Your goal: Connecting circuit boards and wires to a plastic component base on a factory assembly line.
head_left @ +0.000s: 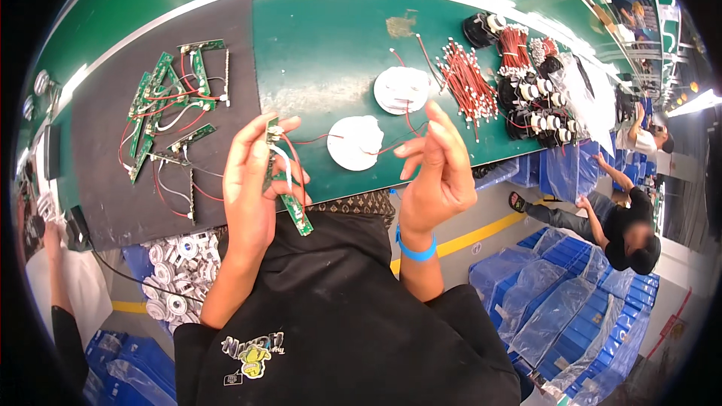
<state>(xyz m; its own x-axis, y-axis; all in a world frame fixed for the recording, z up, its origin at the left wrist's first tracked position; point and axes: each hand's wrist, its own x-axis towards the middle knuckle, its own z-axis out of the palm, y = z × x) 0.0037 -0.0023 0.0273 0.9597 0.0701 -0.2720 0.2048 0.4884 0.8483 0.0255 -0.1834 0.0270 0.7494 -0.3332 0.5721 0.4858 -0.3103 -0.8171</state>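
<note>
My left hand (252,188) grips a narrow green circuit board (295,214) with white and red wires on it, held over the bench's front edge. A red lead runs from near this hand to a round white part (355,143) lying on the green bench top. My right hand (440,173), with a blue band at the wrist, is raised to the right of that part, its fingers bent and apart. Thin red and dark wires pass by its fingertips; I see none clearly held. Just behind lies a second round white part (401,90) with a wire.
More wired circuit boards (169,105) lie on a dark mat (98,188) at left. Red wire bundles (468,83) and black-and-white round parts (534,105) crowd the right. Below the bench are a bin of white parts (180,274) and blue crates (564,308). Other people work on both sides.
</note>
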